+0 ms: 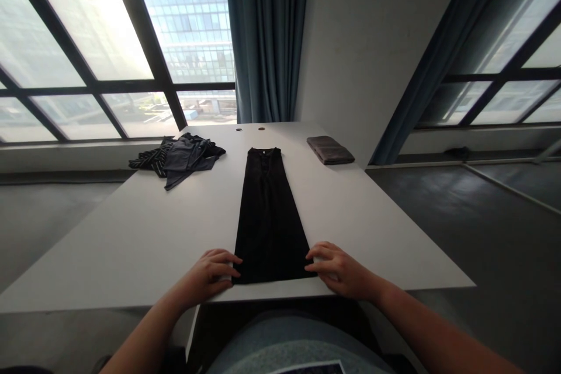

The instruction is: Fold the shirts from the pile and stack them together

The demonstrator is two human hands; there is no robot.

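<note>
A long black garment (269, 216), which may be trousers or a skirt, lies flat down the table. Its waistband, with a small pale label, is at the far end, and the hem faces me. At the hem's left corner, my left hand (210, 273) has its fingers bent over the edge of the cloth. My right hand (339, 269) does the same at the right corner, fingers curled and thumb low by the edge. Both hands look closed on the cloth, though the thumbs' contact is partly hidden.
The garment lies on a white table (372, 234). Crumpled dark clothes (188, 155), one striped, are heaped at the far left. A folded grey-brown cloth (329, 150) lies at the far right. Beyond the table are a blue curtain (267, 35) and windows.
</note>
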